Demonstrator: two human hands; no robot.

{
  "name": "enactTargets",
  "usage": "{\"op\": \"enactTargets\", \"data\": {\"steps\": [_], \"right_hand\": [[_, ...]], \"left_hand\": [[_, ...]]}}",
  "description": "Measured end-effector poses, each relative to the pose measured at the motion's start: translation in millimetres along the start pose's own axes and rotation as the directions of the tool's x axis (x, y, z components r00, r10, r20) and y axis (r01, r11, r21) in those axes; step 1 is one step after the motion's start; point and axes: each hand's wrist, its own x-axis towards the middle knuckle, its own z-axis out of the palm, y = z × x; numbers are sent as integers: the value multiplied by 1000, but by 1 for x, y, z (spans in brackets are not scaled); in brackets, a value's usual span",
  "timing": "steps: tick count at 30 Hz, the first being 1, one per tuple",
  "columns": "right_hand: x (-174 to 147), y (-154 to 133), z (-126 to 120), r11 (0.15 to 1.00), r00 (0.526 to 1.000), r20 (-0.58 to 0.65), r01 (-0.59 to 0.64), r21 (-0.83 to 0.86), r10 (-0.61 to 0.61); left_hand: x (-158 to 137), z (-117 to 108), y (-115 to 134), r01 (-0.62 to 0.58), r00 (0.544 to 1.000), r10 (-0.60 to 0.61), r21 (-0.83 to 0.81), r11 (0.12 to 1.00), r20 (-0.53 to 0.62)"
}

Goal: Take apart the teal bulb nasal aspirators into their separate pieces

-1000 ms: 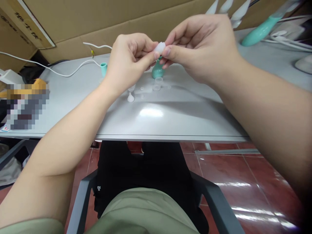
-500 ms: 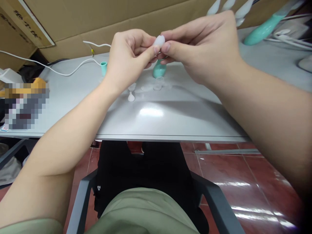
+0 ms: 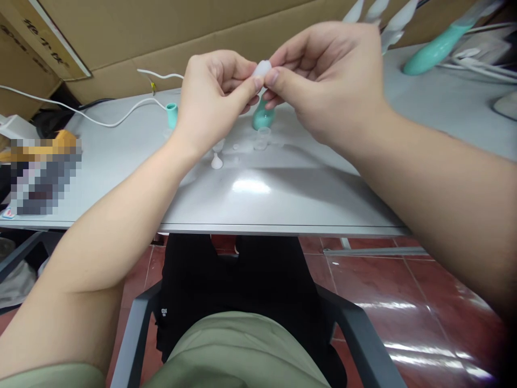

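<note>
Between thumb and fingers of my left hand (image 3: 220, 89) is a small translucent white silicone tip (image 3: 262, 68), held above the table. My right hand (image 3: 327, 75) pinches the right end of the same tip, so both hands meet at it. Behind and below the fingers stands a teal bulb-shaped body (image 3: 263, 117), its upper part hidden by my hand. Small clear cups (image 3: 262, 139) lie in front of it. Close to my left wrist is a small white funnel-shaped tip (image 3: 217, 161).
A teal hollow piece (image 3: 172, 115) stands left of my left wrist, near a white cable (image 3: 115, 123). At the back right are white pointed tips (image 3: 399, 19) and a teal-handled device (image 3: 438, 53) beside cables. Cardboard (image 3: 161, 32) walls the rear edge.
My right hand has shifted slightly left and turned a little at the silicone tip. The left hand stays almost where it was, still holding the tip.
</note>
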Motion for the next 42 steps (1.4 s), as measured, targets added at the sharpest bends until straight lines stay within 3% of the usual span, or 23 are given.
{"op": "enactTargets", "data": {"steps": [5, 11, 18, 24, 29, 34, 38, 39, 40, 41, 42], "right_hand": [[2, 3, -6, 999, 992, 123, 36, -23, -33], [7, 9, -19, 997, 971, 236, -33, -75, 50], [7, -1, -19, 970, 961, 221, -201, 138, 168], [6, 5, -20, 928, 969, 212, -191, 319, 126], [7, 4, -24, 905, 952, 240, -265, 333, 191], [7, -2, -23, 856, 918, 268, -377, 355, 293], [9, -9, -35, 917, 928, 219, -346, 198, 302], [11, -12, -41, 952, 942, 237, -273, 137, 237], [13, -14, -48, 978, 931, 310, -209, 22, 192], [15, -16, -55, 963, 902, 371, -138, -232, 218], [17, -17, -62, 869, 863, 392, -100, -485, 319]], "left_hand": [[10, -9, -15, -58, 998, 57, 26, 998, 11], [15, -16, -29, -144, 985, 152, -91, 985, 87], [7, -17, -16, -110, 980, 112, -27, 994, 163], [19, -20, -34, -184, 955, 211, -145, 972, 208], [28, -24, -47, -245, 938, 276, -162, 956, 211], [20, -20, -40, -171, 954, 140, 100, 980, 265], [-1, -15, -18, -179, 962, 142, 148, 973, 234], [-6, -15, -12, -177, 966, 140, 159, 971, 217], [-9, -16, -8, -171, 971, 136, 171, 970, 197], [-11, -17, -4, -163, 976, 130, 186, 969, 177], [-12, -19, -1, -155, 979, 121, 208, 966, 164]]}}
